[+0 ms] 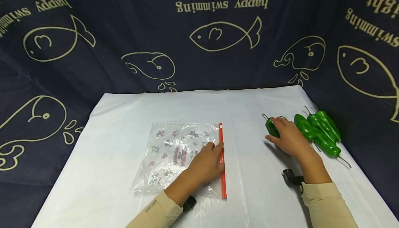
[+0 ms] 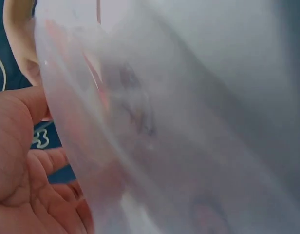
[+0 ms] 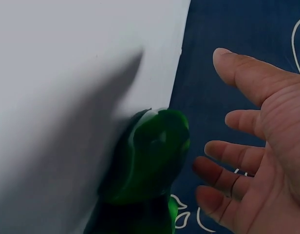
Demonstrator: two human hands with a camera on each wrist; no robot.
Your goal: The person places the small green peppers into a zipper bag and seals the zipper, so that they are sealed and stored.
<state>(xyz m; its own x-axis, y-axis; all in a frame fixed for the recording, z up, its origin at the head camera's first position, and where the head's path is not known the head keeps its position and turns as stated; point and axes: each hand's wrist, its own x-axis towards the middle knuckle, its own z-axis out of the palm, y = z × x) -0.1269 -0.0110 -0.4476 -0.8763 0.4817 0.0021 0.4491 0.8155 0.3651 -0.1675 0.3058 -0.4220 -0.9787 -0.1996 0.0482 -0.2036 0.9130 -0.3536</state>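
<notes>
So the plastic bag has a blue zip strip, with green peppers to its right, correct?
Not quite: the zip strip is red, not blue, as the head view shows. The green peppers do lie to the right of the plastic bag.

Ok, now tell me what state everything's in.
Printed clear bag: lying flat
Red zip: open or shut, can't tell
Left hand: on the bag, fingers apart
Right hand: fingers spread, not gripping
Nearest green pepper: partly hidden by that hand
Four grouped peppers: lying close together
White cover: spread out
</notes>
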